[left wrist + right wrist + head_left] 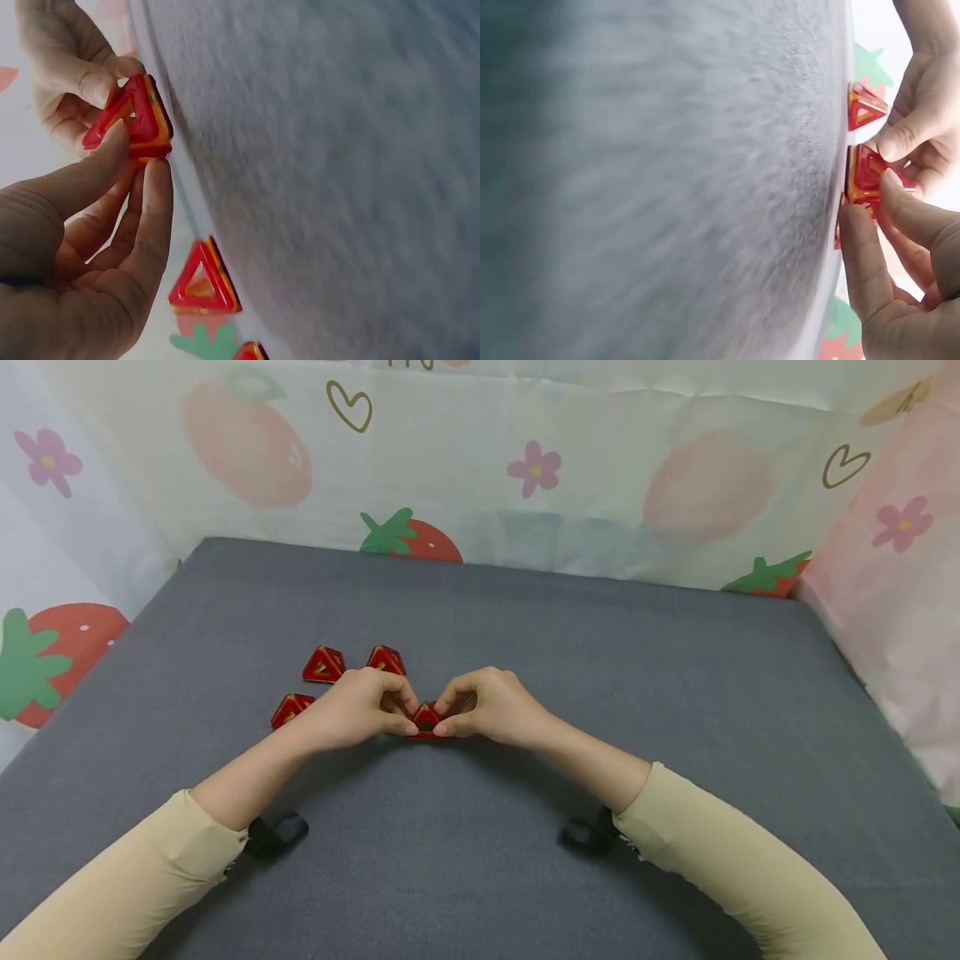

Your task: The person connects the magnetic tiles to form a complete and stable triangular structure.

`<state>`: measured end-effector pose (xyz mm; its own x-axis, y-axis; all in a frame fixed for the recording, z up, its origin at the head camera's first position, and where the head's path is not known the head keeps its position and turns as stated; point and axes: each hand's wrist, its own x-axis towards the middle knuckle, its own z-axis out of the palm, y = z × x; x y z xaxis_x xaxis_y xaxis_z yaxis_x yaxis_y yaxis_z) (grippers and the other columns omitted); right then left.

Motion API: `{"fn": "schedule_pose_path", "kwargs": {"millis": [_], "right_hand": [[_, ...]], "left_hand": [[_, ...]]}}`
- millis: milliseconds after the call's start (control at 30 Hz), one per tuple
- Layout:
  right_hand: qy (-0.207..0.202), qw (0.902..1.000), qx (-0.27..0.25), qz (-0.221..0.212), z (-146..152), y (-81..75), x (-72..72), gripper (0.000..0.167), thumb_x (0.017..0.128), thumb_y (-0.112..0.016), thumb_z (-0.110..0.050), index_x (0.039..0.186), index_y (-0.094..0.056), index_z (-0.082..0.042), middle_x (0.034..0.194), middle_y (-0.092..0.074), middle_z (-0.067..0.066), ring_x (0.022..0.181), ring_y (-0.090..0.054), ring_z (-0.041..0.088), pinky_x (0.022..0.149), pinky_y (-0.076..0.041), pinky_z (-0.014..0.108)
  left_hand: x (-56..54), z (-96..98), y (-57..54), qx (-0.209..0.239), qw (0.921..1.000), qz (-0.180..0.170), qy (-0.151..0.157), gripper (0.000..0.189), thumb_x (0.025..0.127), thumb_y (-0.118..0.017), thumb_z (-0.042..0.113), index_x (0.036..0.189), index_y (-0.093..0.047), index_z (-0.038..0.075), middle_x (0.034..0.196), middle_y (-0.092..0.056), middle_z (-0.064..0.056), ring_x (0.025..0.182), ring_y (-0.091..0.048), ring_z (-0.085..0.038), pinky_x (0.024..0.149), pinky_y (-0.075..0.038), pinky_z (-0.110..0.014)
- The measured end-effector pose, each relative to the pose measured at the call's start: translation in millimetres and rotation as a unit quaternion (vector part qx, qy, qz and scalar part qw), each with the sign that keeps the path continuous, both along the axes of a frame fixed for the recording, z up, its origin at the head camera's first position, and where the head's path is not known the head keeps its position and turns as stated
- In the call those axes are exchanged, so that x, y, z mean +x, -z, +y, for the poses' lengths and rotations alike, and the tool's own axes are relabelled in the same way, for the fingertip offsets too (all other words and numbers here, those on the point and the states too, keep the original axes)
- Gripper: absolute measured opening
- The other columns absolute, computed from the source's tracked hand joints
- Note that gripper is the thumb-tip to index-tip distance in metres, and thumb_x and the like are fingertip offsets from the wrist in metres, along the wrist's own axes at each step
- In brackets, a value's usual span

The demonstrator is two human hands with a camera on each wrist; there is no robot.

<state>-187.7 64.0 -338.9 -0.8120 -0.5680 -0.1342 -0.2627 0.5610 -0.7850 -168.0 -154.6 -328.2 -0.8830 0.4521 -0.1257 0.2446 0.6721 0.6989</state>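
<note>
A small red and orange triangular magnetic-tile pyramid (426, 718) sits low over the grey cloth between both hands. My left hand (360, 708) pinches its left side with thumb and fingers. On its right side my right hand (498, 706) does the same. The left wrist view shows the red triangular face (142, 112), with a thumb lying across part of it. Both thumbs are on the pyramid (867, 171) in the right wrist view too. Fingers partly cover it, so some of its sides are hidden.
Behind the left hand stand more red pyramids: one at the far left (324, 665), one further right (387, 658), and one beside the left wrist (291, 708), partly covered. Grey cloth (480, 860) covers the table. A printed curtain (480, 460) hangs along the back and sides.
</note>
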Motion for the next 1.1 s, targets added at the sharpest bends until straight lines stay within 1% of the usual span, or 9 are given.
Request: {"fn": "schedule_pose_path", "kwargs": {"millis": [200,367,500,600,733,833,900,1000,1100], "right_hand": [[0.01,0.9999,0.0,-0.005,-17.2,1.5,-6.7,0.014,0.083,-0.081,-0.023,0.094,-0.076,-0.017,0.091,-0.077,-0.002,0.073,-0.069,0.006,0.065,-0.053,0.021],[0.004,0.9999,-0.004,-0.011,-31.6,2.7,-10.6,0.014,0.083,-0.08,-0.023,0.094,-0.076,-0.016,0.089,-0.078,0.0,0.073,-0.07,0.006,0.065,-0.054,0.021],[0.005,0.9999,-0.006,-0.014,-41.9,3.4,-12.6,0.015,0.084,-0.08,-0.024,0.095,-0.075,-0.015,0.087,-0.078,0.002,0.071,-0.07,0.006,0.064,-0.054,0.021],[0.007,0.9998,-0.007,-0.015,-48.4,4.6,-13.6,0.015,0.084,-0.08,-0.024,0.095,-0.076,-0.015,0.087,-0.078,0.002,0.069,-0.07,0.007,0.063,-0.053,0.021],[0.001,0.9999,-0.009,-0.01,-53.8,5.8,-13.8,0.015,0.085,-0.079,-0.024,0.097,-0.076,-0.015,0.088,-0.078,0.003,0.068,-0.069,0.006,0.061,-0.053,0.021],[0.0,0.9999,-0.009,-0.01,-56.2,6.5,-13.4,0.016,0.085,-0.078,-0.024,0.098,-0.075,-0.015,0.09,-0.078,0.003,0.069,-0.07,0.006,0.061,-0.053,0.021],[0.002,0.9999,-0.009,-0.013,-57.2,6.9,-13.0,0.016,0.086,-0.078,-0.024,0.098,-0.075,-0.015,0.091,-0.078,0.004,0.069,-0.07,0.006,0.062,-0.054,0.021],[0.004,0.9997,-0.009,-0.021,-58.0,7.6,-12.5,0.016,0.086,-0.077,-0.023,0.099,-0.075,-0.014,0.093,-0.078,0.004,0.071,-0.07,0.007,0.063,-0.055,0.022],[0.004,0.9996,-0.01,-0.025,-58.5,8.3,-12.4,0.016,0.087,-0.077,-0.024,0.099,-0.075,-0.014,0.093,-0.078,0.004,0.072,-0.07,0.008,0.063,-0.055,0.022]], "left_hand": [[-2.0,-8.7,-4.8,-0.023,0.9992,-0.002,-0.033,0.015,0.084,-0.077,0.011,0.095,-0.07,0.003,0.093,-0.076,-0.012,0.078,-0.068,-0.015,0.063,-0.05,-0.026],[-1.4,-14.0,-10.4,-0.053,0.9967,-0.003,-0.061,0.017,0.082,-0.079,0.01,0.093,-0.069,0.001,0.091,-0.076,-0.014,0.076,-0.069,-0.015,0.062,-0.048,-0.024],[-1.5,-17.8,-14.8,-0.079,0.9937,-0.002,-0.079,0.016,0.081,-0.079,0.008,0.091,-0.068,0.0,0.089,-0.074,-0.014,0.075,-0.064,-0.018,0.063,-0.047,-0.025],[-1.9,-19.7,-17.5,-0.101,0.9914,0.0,-0.083,0.015,0.081,-0.078,0.007,0.09,-0.068,0.0,0.088,-0.072,-0.014,0.074,-0.058,-0.02,0.063,-0.045,-0.026],[-2.7,-21.2,-21.2,-0.124,0.9892,0.006,-0.077,0.015,0.079,-0.079,0.006,0.086,-0.067,0.0,0.082,-0.068,-0.012,0.071,-0.055,-0.021,0.061,-0.044,-0.026],[-2.6,-21.9,-22.7,-0.13,0.9886,0.005,-0.076,0.016,0.078,-0.08,0.005,0.084,-0.066,0.001,0.08,-0.065,-0.011,0.069,-0.054,-0.02,0.06,-0.043,-0.026],[-2.6,-23.2,-22.4,-0.126,0.989,-0.002,-0.077,0.016,0.079,-0.079,0.005,0.085,-0.065,0.0,0.081,-0.065,-0.011,0.07,-0.055,-0.02,0.061,-0.043,-0.027],[-2.3,-25.2,-21.6,-0.115,0.9899,-0.014,-0.082,0.018,0.081,-0.078,0.007,0.089,-0.064,-0.001,0.086,-0.068,-0.014,0.075,-0.059,-0.022,0.065,-0.046,-0.027],[-2.7,-28.3,-21.0,-0.095,0.9914,-0.032,-0.084,0.02,0.084,-0.076,0.009,0.096,-0.064,-0.001,0.094,-0.07,-0.016,0.084,-0.065,-0.024,0.07,-0.05,-0.03]]}}
